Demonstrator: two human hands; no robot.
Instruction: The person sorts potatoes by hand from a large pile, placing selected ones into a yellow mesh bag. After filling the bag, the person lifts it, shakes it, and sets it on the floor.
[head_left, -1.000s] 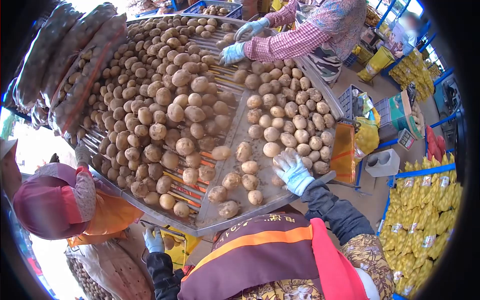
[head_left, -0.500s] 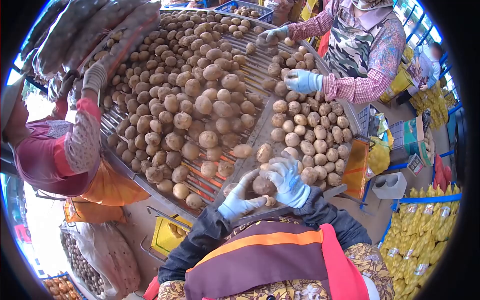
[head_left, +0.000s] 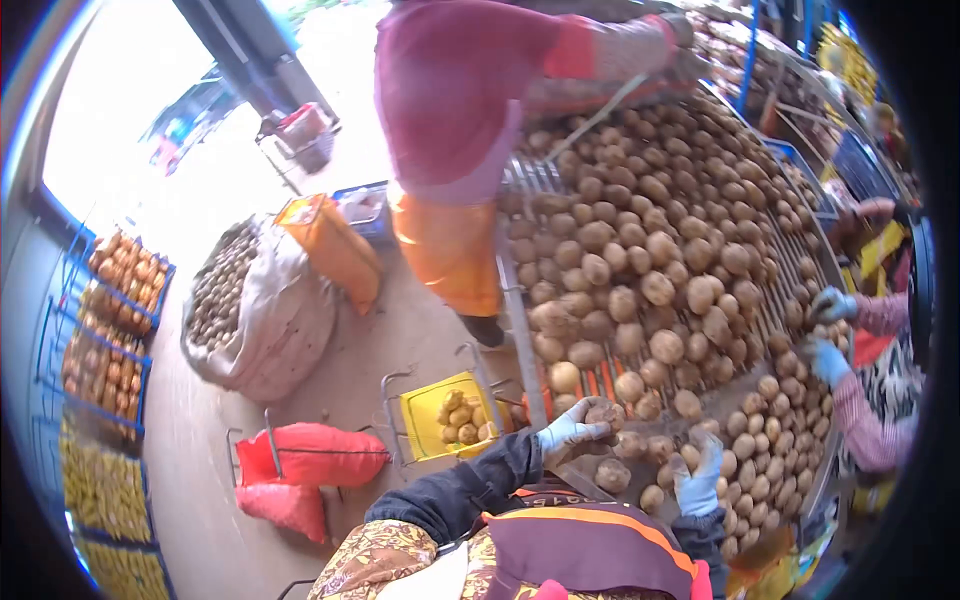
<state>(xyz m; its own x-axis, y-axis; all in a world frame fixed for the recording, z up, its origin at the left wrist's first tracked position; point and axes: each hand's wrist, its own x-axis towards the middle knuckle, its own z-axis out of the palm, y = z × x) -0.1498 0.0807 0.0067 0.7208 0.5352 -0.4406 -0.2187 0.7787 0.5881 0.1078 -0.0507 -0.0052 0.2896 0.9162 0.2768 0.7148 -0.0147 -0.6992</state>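
Observation:
My left hand (head_left: 573, 434), in a pale blue glove, has its fingers wrapped round a brown potato (head_left: 604, 413) at the near edge of the sorting table. My right hand (head_left: 697, 482), gloved alike, is over the tray part with thumb and fingers apart. Potatoes lie right at its fingertips, and I see none clearly gripped. Several loose potatoes (head_left: 613, 475) lie between my hands. Beyond them a big heap of potatoes (head_left: 650, 250) covers the slatted rollers. Paler potatoes (head_left: 765, 450) are gathered on the right side.
A yellow crate (head_left: 418, 412) with a few potatoes stands left of the table. Red sacks (head_left: 325, 455), a large white sack (head_left: 290, 340) of potatoes and an orange bag (head_left: 335, 250) are on the floor. One co-worker (head_left: 450, 120) leans over the far left; another's gloved hands (head_left: 828, 360) work at right.
My view has swung left, so the table now sits to the right. Both hands were round one dark potato; now they are apart, with a potato in the left one.

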